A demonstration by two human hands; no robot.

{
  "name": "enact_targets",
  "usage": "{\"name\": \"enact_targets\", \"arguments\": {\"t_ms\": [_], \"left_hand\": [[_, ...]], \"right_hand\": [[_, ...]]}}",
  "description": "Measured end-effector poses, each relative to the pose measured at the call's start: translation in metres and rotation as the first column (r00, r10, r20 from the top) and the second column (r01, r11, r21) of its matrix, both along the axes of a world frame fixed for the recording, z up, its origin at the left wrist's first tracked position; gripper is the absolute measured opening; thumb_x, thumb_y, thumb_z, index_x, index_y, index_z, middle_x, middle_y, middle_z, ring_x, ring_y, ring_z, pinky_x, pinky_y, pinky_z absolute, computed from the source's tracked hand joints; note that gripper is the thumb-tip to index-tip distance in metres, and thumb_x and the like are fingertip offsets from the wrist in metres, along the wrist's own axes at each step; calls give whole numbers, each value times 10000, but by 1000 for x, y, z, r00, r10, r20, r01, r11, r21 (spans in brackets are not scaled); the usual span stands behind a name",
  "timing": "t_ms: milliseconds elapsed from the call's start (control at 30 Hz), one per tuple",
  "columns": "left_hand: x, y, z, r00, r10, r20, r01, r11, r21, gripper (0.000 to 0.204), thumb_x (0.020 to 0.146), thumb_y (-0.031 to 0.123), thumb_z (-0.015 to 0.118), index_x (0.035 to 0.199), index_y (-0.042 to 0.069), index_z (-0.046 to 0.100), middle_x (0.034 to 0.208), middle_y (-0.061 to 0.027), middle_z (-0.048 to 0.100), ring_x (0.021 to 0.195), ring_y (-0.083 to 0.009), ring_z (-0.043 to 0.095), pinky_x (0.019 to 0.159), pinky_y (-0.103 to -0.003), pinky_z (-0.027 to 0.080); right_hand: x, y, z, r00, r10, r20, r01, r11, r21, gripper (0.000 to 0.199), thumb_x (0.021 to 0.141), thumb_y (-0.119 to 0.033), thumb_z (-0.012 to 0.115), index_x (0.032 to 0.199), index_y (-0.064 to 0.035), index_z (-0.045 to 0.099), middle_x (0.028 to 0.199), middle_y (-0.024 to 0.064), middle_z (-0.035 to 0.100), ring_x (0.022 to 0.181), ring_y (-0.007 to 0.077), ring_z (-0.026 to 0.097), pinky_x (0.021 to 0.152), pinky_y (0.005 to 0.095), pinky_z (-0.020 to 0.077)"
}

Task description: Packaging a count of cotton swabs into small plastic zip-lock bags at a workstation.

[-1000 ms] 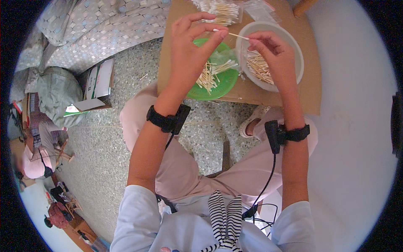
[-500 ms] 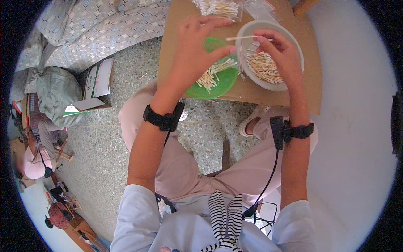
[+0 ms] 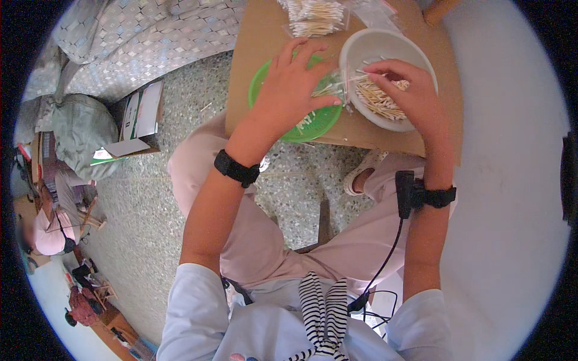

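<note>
My left hand (image 3: pixel 292 90) is over a green plastic basket (image 3: pixel 257 81), its fingers spread and nothing seen in them. Cotton swabs (image 3: pixel 306 122) lie in that basket, partly hidden by the hand. Above the right side of a white bowl (image 3: pixel 424 54), my right hand (image 3: pixel 412 90) has its thumb and index finger pinched around what looks like a single cotton swab (image 3: pixel 360 71), mostly hidden by the fingers. Many swabs with wooden sticks (image 3: pixel 379 99) are heaped in the bowl. A clear plastic bag (image 3: pixel 345 84) stands between basket and bowl.
The brown tabletop (image 3: pixel 241 66) also bears a bag of packed swabs (image 3: pixel 316 18) and clear plastic bags (image 3: pixel 376 15) at its far side. A white wall (image 3: pixel 506 180) rises at the right. An opened carton (image 3: pixel 141 117) and a grey-green sack (image 3: pixel 87 129) stand on the floor, left.
My left hand has come down and nearer over the green basket, uncovering the packed swabs behind. My right hand has lowered toward the bowl, and the swab in its fingers shows less.
</note>
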State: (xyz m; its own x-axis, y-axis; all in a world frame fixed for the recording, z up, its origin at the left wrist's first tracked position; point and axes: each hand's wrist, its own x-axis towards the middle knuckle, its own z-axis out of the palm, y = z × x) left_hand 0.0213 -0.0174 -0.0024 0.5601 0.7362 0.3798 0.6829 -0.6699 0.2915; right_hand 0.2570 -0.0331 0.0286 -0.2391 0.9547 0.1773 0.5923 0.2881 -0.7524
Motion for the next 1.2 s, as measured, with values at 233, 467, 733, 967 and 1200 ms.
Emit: {"name": "enact_targets", "arguments": {"t_ms": [233,467,733,967,1200], "left_hand": [[-3,3,-4,1000,-4,-13,4,1000,-4,642,699,450,733,1217,100,587,1354,-123,456,1291,-382,334,1093,-468,287],[-11,8,-1,999,-51,-13,50,998,-22,766,667,505,739,1315,159,522,1369,-146,440,1292,-395,330,1090,-492,276],[-11,11,5,979,-50,198,67,995,-78,643,742,436,717,1300,174,537,1337,-131,476,1275,-360,371,1067,-478,310],[-11,19,15,852,59,521,47,981,-188,387,867,313,621,1221,157,602,1224,-86,593,1164,-299,520,1030,-396,355],[-5,16,15,941,101,324,-116,993,26,306,907,324,572,1166,181,651,1217,-92,598,1147,-293,529,1008,-400,365]], "right_hand": [[-11,3,-12,995,-81,56,76,993,94,261,860,-286,640,1062,-126,687,906,118,692,817,257,672,744,351,515],[10,1,-44,896,-51,441,37,999,39,231,834,-220,624,1036,-127,686,943,144,683,862,321,655,788,431,507],[2,7,-38,854,-126,505,159,987,-23,214,826,-283,638,967,-141,717,974,126,679,888,339,643,787,457,499],[19,18,-41,913,-233,334,100,924,370,244,846,-308,641,964,-114,730,902,147,687,796,338,642,728,436,504],[10,14,-27,916,-338,218,323,941,99,235,828,-273,672,933,-69,723,893,174,679,800,322,645,724,406,498]]}}
